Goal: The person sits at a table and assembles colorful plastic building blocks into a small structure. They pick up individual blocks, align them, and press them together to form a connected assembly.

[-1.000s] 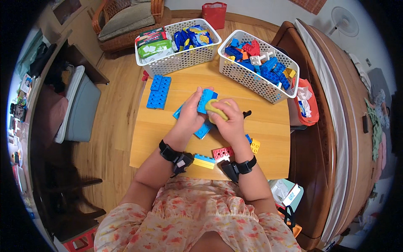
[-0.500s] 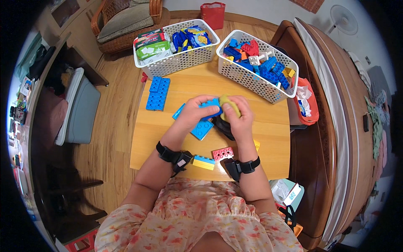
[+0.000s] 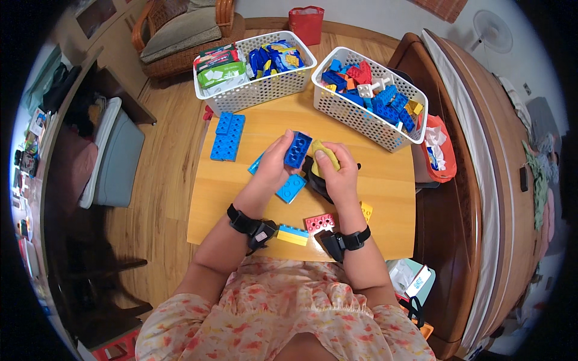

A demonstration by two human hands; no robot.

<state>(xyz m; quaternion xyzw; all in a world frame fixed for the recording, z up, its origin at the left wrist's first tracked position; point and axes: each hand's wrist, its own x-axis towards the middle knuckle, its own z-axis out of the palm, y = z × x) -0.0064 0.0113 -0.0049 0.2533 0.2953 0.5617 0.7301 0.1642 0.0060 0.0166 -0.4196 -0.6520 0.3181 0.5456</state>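
Note:
My left hand (image 3: 273,167) grips a dark blue toy brick (image 3: 298,150), its hollow underside turned up toward me. Pinched in my right hand (image 3: 342,175) is a folded yellow cloth (image 3: 323,155), just right of the brick and apart from it. Below the cloth lies a black object (image 3: 317,185), partly hidden, its kind unclear. A light blue brick plate (image 3: 291,189) rests on the table beneath my hands, with another blue piece (image 3: 255,164) partly behind my left hand. Between my wrists are a red brick (image 3: 319,222) and a blue-and-yellow brick stack (image 3: 293,234).
A blue brick plate (image 3: 227,138) lies at the table's left. At the back stand two white baskets, one with snack packets (image 3: 208,91), one with loose bricks (image 3: 361,123). A yellow brick (image 3: 366,212) sits by my right forearm. A red bag (image 3: 444,147) hangs beyond the right edge.
My left hand has drawn the blue brick left, away from the cloth, and turned its hollow underside up. My right hand, still holding the cloth, has shifted slightly left.

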